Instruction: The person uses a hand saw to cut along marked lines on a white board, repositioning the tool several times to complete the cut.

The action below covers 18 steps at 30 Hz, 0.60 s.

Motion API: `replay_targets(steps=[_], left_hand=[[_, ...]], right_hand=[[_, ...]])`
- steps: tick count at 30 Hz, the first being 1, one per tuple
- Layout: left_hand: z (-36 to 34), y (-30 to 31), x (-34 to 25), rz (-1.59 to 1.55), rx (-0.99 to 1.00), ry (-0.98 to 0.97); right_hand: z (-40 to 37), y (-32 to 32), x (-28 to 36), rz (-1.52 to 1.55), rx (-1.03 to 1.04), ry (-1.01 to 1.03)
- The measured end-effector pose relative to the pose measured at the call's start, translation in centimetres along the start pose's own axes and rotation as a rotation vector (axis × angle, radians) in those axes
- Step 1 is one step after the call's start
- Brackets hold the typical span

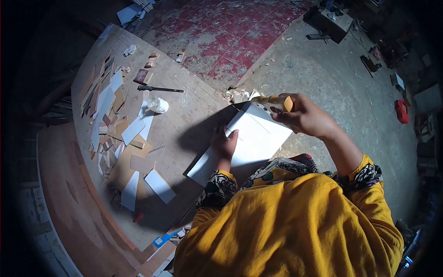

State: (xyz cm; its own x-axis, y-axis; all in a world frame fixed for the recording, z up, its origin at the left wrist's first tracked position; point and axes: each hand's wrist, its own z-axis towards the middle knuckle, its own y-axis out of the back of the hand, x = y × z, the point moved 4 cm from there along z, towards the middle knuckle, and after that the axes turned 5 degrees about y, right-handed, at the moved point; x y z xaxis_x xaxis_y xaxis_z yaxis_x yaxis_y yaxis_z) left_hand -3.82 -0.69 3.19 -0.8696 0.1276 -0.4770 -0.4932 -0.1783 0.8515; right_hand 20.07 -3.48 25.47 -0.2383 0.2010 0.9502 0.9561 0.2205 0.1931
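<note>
A white board (pixel 256 141) lies over the corner of the wooden table, with thin lines marked near its far end. My left hand (pixel 224 142) rests on the board's left edge, thumb apart from the fingers, pressing it from above. In my right hand (pixel 302 115) is a tool with a yellow and dark handle (pixel 287 103), held over the board's far right edge. The fingers are wrapped round the handle. Its dark blade seems to reach left along the far edge of the board, but it is seen too thinly to be sure what kind it is.
Wood and white board offcuts (pixel 134 129) cover the table's left part. Near them are a white bottle (pixel 159 105), a dark long tool (pixel 161 89) and a pen (pixel 157 148). A red container (pixel 401 111) stands on the floor at right. A dark box (pixel 328 23) is farther back.
</note>
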Motion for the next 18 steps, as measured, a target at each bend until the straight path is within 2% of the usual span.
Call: replay_targets(steps=[1,5,7,10,18], left_hand=[[0.4,0.0,0.1,0.011,0.092,0.040],[1.2,0.5,-0.6,0.029,0.032,-0.018],[1.4,0.8,-1.0,0.063,0.138,0.037],[1.5,0.7,-0.8,0.066,0.053,-0.040],[1.3,0.9,-1.0,0.098,0.125,-0.038]], right_hand=[[0.3,0.1,0.0,0.004,0.006,-0.026],[1.1,0.5,0.2,0.072,-0.025,-0.048],[1.1,0.8,0.4,0.068,-0.044,-0.043],[0.9,1.0,0.5,0.065,-0.016,-0.019],[-0.2,1.9,1.7,0.054,-0.029,0.021]])
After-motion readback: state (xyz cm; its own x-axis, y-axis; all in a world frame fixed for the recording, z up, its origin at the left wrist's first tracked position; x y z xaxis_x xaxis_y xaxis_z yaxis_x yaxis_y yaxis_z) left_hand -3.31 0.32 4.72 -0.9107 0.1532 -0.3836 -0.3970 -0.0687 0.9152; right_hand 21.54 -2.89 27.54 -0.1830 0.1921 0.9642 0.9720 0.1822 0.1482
